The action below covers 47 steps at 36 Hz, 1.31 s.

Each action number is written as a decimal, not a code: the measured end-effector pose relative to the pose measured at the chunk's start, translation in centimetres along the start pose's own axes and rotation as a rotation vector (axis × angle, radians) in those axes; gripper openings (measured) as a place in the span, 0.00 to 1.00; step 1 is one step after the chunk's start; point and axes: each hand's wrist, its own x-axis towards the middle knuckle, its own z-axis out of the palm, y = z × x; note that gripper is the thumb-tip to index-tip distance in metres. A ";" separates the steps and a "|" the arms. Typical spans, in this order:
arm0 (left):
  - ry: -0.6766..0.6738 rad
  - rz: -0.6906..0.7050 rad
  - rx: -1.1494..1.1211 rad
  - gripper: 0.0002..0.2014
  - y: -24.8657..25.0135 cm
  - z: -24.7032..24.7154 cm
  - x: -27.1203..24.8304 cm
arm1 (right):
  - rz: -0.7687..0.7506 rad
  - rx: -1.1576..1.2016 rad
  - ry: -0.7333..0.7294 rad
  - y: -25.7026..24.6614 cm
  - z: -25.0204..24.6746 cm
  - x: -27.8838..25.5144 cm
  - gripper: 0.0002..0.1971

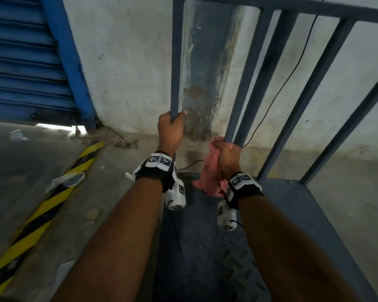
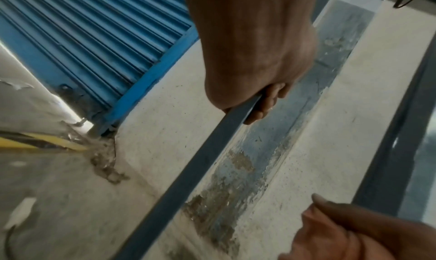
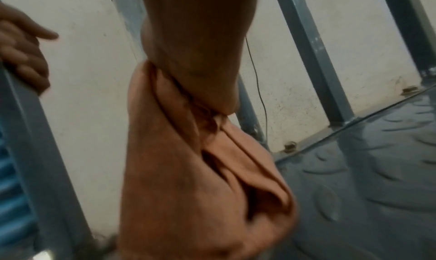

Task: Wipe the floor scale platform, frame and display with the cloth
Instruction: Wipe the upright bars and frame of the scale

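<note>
The floor scale has a dark tread-plate platform and a grey-blue barred frame rising at its far side. My left hand grips the leftmost upright bar low down; in the left wrist view the fingers curl round that bar. My right hand holds a pink cloth wrapped against the bottom of the second upright bar. The cloth hangs bunched below the palm, above the platform. No display is in view.
A stained white wall stands just behind the frame, with a thin black cable running down it. A blue roller shutter is at the left. A yellow-and-black striped kerb and scraps of litter lie on the concrete floor.
</note>
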 end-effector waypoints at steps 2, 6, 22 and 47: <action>0.005 0.009 0.005 0.22 0.0 0.2 0.3 | -0.016 -0.072 -0.023 0.0 -0.3 1.0 0.14; 0.018 0.012 -0.021 0.22 -0.5 0.6 0.4 | -0.211 -0.121 -0.019 -0.8 -0.1 1.2 0.07; 0.000 -0.007 -0.031 0.20 -0.6 0.4 0.6 | -0.295 -0.206 0.069 2.8 -0.5 -0.3 0.08; 0.006 -0.033 -0.020 0.18 0.0 0.3 -0.2 | -0.299 -0.871 0.324 7.1 -0.9 -1.4 0.19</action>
